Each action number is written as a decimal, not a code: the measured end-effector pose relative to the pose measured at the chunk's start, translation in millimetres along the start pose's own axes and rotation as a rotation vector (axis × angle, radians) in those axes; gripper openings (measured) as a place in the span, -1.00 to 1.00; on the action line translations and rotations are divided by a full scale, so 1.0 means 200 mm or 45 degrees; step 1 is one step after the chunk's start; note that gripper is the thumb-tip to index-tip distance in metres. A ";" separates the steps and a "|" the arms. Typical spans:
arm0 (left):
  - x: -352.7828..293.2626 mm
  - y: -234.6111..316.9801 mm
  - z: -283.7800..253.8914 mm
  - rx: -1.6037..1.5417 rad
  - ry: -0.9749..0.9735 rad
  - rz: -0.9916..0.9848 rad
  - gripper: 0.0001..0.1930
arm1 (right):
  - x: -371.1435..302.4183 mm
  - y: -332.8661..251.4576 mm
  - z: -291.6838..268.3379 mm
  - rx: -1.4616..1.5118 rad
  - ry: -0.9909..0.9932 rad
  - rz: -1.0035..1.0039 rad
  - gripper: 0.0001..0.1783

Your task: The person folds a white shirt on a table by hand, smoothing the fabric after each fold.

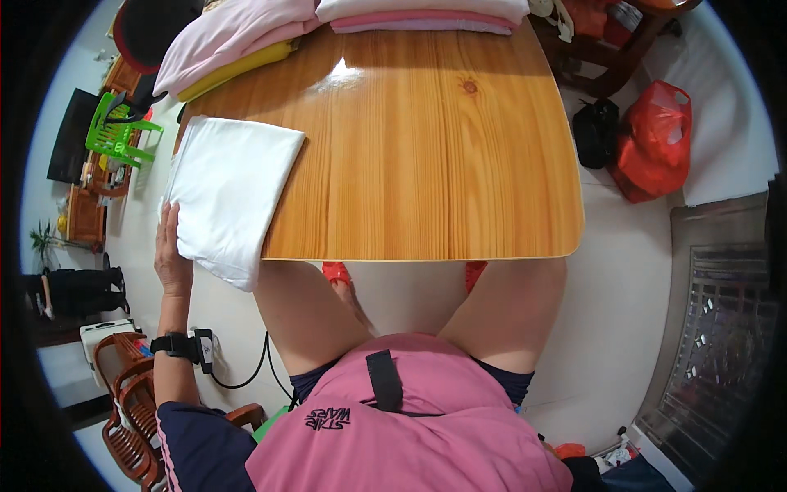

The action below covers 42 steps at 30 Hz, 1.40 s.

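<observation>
A white folded cloth (234,184) lies over the front left corner of the wooden table (426,156), its lower end hanging past the front edge. At the cloth's left edge is my left hand (172,258), fingers stretched out straight and touching the fabric. Its thumb is hidden. My right hand is out of the picture; only a dark sleeve (584,473) shows at the lower right.
Folded pink fabric (234,45) over a yellow piece (238,70) lies at the table's far left. Another folded stack (422,16) lies at the far edge. A red plastic bag (656,143) and black bag (596,133) stand to the right, a green chair (119,131) to the left.
</observation>
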<state>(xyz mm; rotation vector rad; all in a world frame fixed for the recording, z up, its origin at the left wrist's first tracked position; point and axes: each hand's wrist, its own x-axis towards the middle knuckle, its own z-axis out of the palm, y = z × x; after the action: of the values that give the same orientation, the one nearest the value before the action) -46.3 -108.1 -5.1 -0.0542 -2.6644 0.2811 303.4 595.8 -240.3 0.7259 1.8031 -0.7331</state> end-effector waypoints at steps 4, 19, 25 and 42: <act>0.03 0.02 -0.01 -0.009 -0.023 0.023 -0.41 | 0.05 -0.02 0.02 0.019 -0.016 0.011 -0.47; 0.01 0.08 -0.08 -0.012 -0.030 0.008 -0.39 | 0.50 -0.52 -0.23 0.036 0.019 -0.161 -0.51; -0.04 0.06 -0.07 0.017 -0.127 -0.018 -0.40 | 0.68 -0.65 -0.40 0.032 0.004 -0.137 -0.52; -0.04 0.08 -0.03 -0.014 -0.070 -0.057 -0.43 | 0.62 -0.65 -0.42 0.116 0.035 -0.121 -0.57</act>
<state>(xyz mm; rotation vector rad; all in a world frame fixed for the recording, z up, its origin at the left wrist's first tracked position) -36.8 -92.3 -6.7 0.0096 -2.7180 0.2567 118.3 595.4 -311.7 0.7165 1.8486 -0.8769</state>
